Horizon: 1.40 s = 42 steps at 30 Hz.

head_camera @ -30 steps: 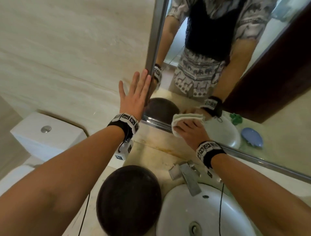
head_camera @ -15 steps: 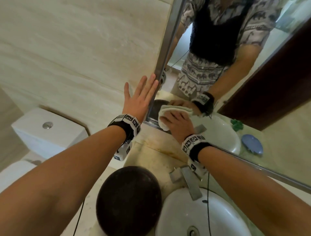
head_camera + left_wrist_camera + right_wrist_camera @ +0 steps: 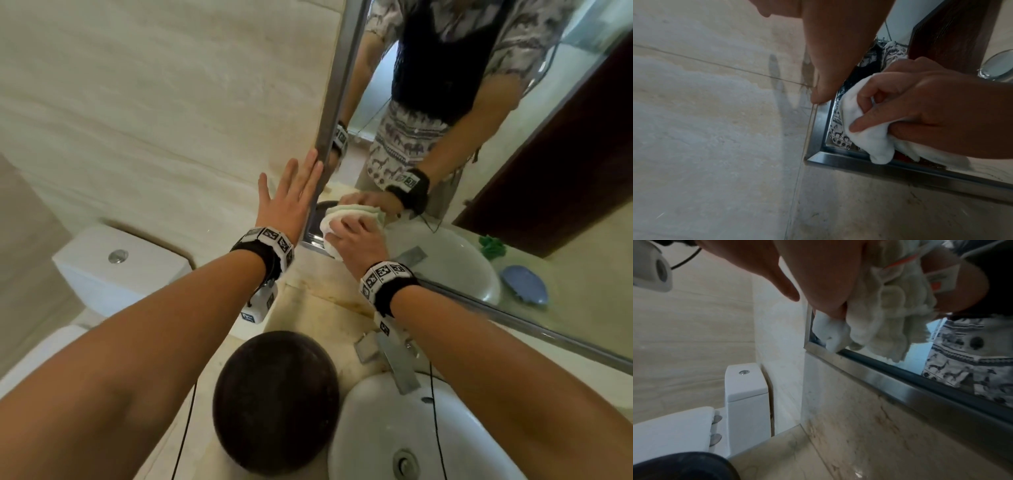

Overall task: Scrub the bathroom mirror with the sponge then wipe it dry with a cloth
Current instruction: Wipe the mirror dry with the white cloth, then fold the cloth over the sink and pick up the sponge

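The steel-framed mirror (image 3: pixel 534 113) hangs on the tiled wall above the counter. My right hand (image 3: pixel 356 240) grips a bunched white cloth (image 3: pixel 334 219) and presses it on the glass in the mirror's lower left corner. The left wrist view shows the cloth (image 3: pixel 863 129) under my curled fingers (image 3: pixel 869 121), close to the frame corner (image 3: pixel 813 155). In the right wrist view the cloth (image 3: pixel 875 324) hangs down to the bottom frame. My left hand (image 3: pixel 291 198) lies flat, fingers straight, on the wall beside the mirror's left edge. A green sponge shows only as a reflection (image 3: pixel 491 246).
A white basin (image 3: pixel 404 435) with a metal tap (image 3: pixel 397 363) sits below my right arm. A dark round object (image 3: pixel 274 401) stands on the counter to its left. A white toilet cistern (image 3: pixel 116 270) is at the far left. A blue soap dish appears as a reflection (image 3: pixel 524 284).
My right hand has slid the cloth leftward along the mirror's bottom edge into the lower left corner. My left hand stays flat on the wall.
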{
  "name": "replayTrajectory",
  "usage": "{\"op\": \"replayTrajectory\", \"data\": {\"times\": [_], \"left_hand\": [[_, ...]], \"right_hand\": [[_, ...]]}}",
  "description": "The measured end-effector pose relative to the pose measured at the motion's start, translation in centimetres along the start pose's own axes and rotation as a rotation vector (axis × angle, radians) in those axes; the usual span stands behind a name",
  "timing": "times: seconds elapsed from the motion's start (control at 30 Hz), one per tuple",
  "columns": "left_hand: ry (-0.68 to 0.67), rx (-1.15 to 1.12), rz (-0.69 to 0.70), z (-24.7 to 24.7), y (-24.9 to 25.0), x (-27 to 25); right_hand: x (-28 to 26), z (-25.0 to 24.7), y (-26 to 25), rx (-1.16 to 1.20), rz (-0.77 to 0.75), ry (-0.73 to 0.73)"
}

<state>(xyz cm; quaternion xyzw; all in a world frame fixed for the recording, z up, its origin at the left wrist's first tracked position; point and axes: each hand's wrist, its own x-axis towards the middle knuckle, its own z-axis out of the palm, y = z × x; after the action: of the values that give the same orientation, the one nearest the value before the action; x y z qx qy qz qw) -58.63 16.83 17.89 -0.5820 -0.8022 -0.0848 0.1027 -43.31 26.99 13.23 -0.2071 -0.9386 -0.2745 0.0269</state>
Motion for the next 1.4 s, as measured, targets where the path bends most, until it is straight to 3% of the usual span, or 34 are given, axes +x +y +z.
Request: {"op": "replayTrajectory", "data": {"times": [0.1, 0.17, 0.3, 0.47, 0.67, 0.8, 0.87, 0.93, 1.07, 1.2, 1.4], "left_hand": [[-0.071, 0.013, 0.025, -1.0, -0.6, -1.1], [-0.149, -0.003, 0.039, -1.6, -0.8, -2.1], [-0.225, -0.137, 0.080, -2.8, 0.6, -4.1], [-0.262, -0.395, 0.136, -3.8, 4.6, -6.9], [-0.244, -0.606, 0.194, -3.2, 9.3, -11.1], [-0.292, -0.754, 0.403, -3.0, 13.0, -14.7], [-0.387, -0.777, 0.451, -2.9, 15.4, -16.4], [-0.478, -0.748, 0.438, -3.1, 18.0, -18.1], [-0.557, -0.630, 0.468, -2.8, 23.4, -21.7], [-0.636, -0.571, 0.486, -1.9, 29.0, -25.4], [-0.714, -0.569, 0.464, 0.4, 35.9, -30.1]], "right_hand": [[-1.7, -2.7, 0.3, 0.091, 0.135, -0.148], [-3.4, -4.0, 1.1, 0.209, 0.246, -0.170], [-7.7, -5.7, 3.0, 0.548, 0.469, -0.023], [-13.9, -8.0, 2.4, 0.946, 0.593, 0.196], [-21.8, -10.1, -0.5, 1.301, 0.772, 0.189], [-27.0, -11.1, -2.7, 1.615, 0.792, 0.154], [-29.6, -10.8, -3.7, 1.729, 0.788, 0.132], [-32.3, -10.1, -4.3, 1.789, 0.798, 0.166], [-38.4, -8.1, -5.1, 1.777, 0.971, 0.218], [-44.9, -7.3, -5.7, 1.775, 1.137, 0.147], [-53.2, -5.4, -6.0, 1.724, 1.184, 0.093]]}}
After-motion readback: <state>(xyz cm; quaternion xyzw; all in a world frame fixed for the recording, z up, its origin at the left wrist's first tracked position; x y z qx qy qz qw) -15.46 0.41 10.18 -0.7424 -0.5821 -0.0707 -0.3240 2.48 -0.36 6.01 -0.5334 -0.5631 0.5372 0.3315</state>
